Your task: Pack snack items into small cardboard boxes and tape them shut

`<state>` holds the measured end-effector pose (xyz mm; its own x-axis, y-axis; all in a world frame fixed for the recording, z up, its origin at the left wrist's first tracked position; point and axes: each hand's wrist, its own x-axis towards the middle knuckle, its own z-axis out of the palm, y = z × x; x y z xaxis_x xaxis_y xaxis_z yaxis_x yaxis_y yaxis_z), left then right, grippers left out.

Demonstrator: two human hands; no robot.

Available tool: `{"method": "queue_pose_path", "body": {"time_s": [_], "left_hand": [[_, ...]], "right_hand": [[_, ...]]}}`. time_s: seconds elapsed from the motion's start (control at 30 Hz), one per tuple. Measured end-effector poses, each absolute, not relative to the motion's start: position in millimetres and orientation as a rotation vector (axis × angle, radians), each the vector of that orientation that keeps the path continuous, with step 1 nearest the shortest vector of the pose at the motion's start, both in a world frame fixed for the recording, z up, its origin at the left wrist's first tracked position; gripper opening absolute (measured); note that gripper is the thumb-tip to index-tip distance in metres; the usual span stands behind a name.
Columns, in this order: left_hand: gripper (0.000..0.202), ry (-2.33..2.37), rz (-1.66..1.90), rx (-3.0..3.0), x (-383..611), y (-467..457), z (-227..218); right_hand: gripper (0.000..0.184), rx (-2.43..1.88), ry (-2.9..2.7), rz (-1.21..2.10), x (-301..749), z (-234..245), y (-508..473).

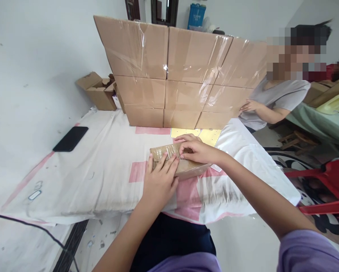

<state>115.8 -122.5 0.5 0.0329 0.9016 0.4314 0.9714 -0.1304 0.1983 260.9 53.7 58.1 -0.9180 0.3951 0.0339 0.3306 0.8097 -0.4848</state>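
Note:
A small cardboard box [190,170], its top crossed by crinkled clear packing tape [164,152], lies on the cloth-covered table in front of me. My left hand [160,183] rests on the box's near left part, fingers spread and stretched out over its top. Over the right part of the top is my right hand [199,150], with thumb and forefinger pinched together at the taped surface. Whatever is between those fingertips is too small to make out. The box's far right part is partly hidden behind my right hand and forearm.
A wall of stacked, taped cartons [142,90] stands across the table's far side. A black phone [71,139] lies at the left, near an open carton [100,92]. Beyond the stack's right side is another person [282,98]. A red chair [333,181] stands at the right.

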Motion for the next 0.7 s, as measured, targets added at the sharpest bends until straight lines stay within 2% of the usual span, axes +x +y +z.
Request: {"method": "queue_pose_path", "body": {"time_s": [0.27,0.43,0.57,0.7], "left_hand": [[0.049,-1.981,-0.624,-2.156,113.2,-122.9,2.5],[0.052,-1.893,-0.513,-2.161,114.8,-122.9,6.0],[0.057,-1.734,-0.491,-2.173,114.5,-121.7,6.8],[0.073,-1.575,-0.502,-2.093,112.5,-109.5,-3.5]], "right_hand": [[0.005,-0.709,-2.849,0.690,255.9,54.6,53.1],[0.040,-0.806,-2.791,0.664,256.8,58.2,55.2],[0.047,-0.874,-2.807,0.686,264.3,60.8,55.5],[0.063,-0.805,-2.827,0.680,266.2,57.5,58.4]]}}
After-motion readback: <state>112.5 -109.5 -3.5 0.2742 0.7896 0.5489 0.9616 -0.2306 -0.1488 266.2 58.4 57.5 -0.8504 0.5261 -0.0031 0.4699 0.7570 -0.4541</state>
